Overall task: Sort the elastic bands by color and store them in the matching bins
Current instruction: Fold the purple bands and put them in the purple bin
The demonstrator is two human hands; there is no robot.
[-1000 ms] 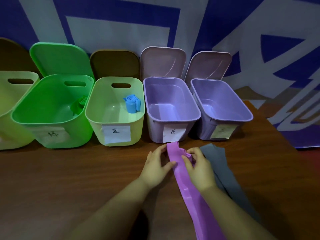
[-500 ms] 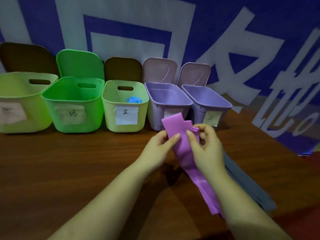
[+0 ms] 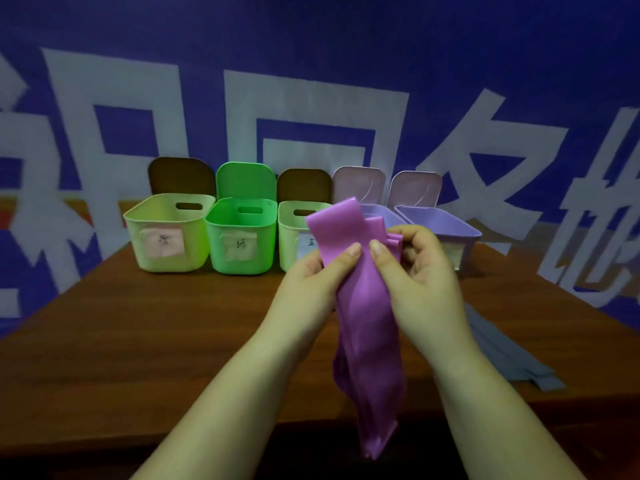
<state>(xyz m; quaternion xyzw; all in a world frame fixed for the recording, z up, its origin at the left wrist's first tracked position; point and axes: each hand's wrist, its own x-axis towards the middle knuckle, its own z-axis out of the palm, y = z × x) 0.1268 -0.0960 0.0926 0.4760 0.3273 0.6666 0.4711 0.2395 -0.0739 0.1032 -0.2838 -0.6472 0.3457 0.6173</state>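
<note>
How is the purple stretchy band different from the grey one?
The purple elastic band is held up off the table, pinched by the left hand and the right hand; the grey elastic band lies flat on the brown wooden table, untouched. The purple one hangs down past the table's front edge, while the grey one rests wholly on it. Both are long, flat strips.

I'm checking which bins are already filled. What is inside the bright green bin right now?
From this low angle only the bright green bin's front wall, label and far handle slot show. Its floor is hidden behind the front wall, so any band inside cannot be seen.
</note>
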